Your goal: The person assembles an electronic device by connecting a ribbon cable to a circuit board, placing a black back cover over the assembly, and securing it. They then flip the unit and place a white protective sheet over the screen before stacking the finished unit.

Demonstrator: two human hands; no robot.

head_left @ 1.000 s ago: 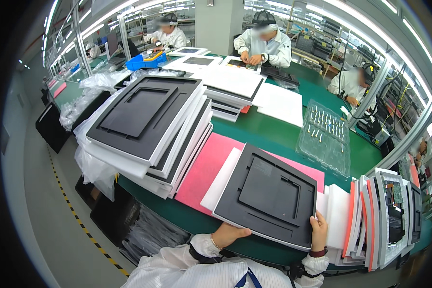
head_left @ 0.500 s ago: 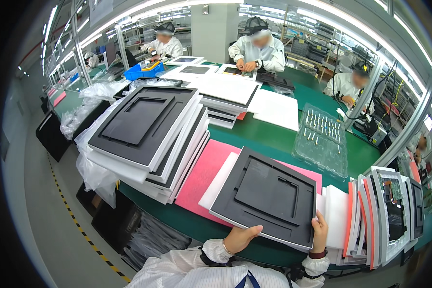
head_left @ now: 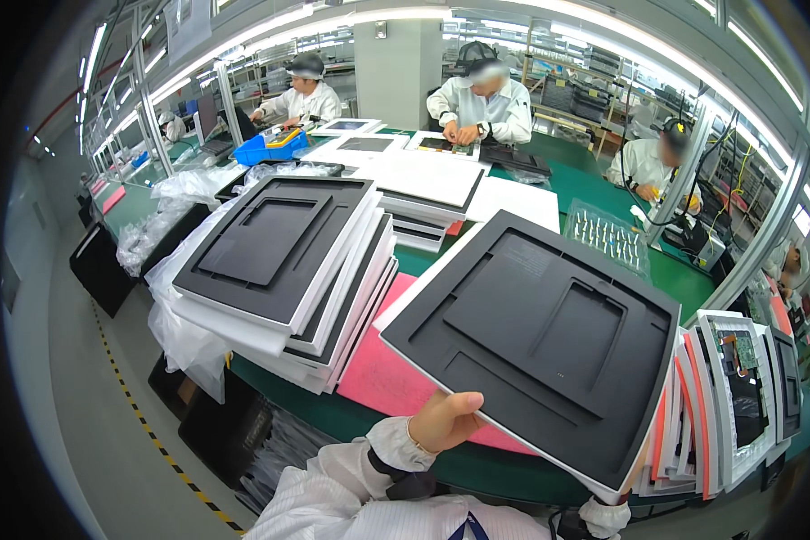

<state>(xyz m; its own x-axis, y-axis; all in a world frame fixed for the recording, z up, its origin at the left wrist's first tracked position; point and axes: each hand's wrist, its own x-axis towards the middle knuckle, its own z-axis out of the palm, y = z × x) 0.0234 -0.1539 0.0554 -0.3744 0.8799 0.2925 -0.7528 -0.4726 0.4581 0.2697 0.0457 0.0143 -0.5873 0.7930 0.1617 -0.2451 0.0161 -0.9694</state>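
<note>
A black tray [head_left: 531,333] with stepped recesses and a white edge is held up, tilted, above the green table. My left hand [head_left: 445,421] grips its lower left edge, thumb on top and fingers underneath. At the tray's lower right corner is my right hand [head_left: 637,470], mostly hidden behind the tray, holding that side. A pink foam sheet [head_left: 378,360] lies partly beneath the raised tray. To the left stands a tall stack of similar black and white trays [head_left: 265,238].
At the right, trays, white boards and orange sheets stand in an upright row [head_left: 693,405]. A clear blister tray [head_left: 607,238] with small white-tipped parts lies beyond. White boards [head_left: 423,171] are piled farther back. Several co-workers [head_left: 481,108] sit across the table. Plastic bags [head_left: 189,346] hang at the left.
The black tray has risen off the table toward me and to the right, both hands holding it. It now covers the white sheet and most of the right hand.
</note>
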